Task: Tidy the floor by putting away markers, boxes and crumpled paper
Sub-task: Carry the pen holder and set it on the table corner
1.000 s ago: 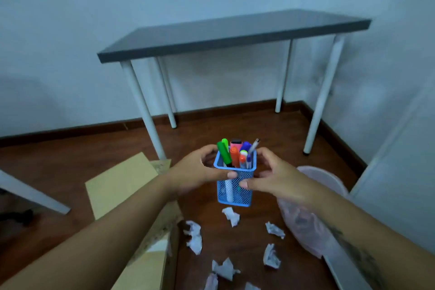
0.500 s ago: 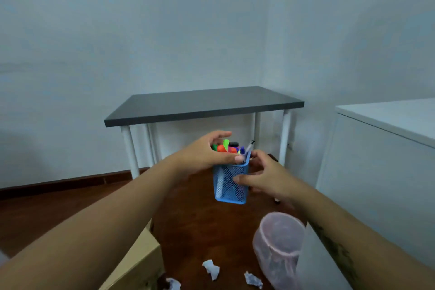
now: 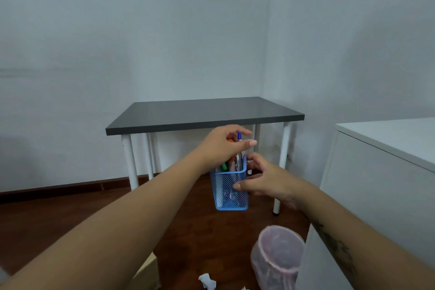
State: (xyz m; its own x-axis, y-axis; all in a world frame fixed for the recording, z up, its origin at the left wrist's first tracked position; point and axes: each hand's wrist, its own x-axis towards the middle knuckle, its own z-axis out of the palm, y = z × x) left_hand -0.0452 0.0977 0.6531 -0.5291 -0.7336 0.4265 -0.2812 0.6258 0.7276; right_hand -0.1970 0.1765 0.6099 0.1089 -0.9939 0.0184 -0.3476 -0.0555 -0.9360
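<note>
Blue mesh holder [image 3: 231, 192] raised higher, markers [image 3: 237, 159] gripped

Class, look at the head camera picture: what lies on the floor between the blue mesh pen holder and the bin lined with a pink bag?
In the head view, only bare brown floor separates the pen holder from the bin.

Floor [image 3: 58, 223]: dark wood.
On it: grey surface [image 3: 202, 110] at far corner; lined bin [image 3: 277, 256], crumpled paper [image 3: 207, 283], cardboard box [image 3: 147, 274] at near edge.
</note>
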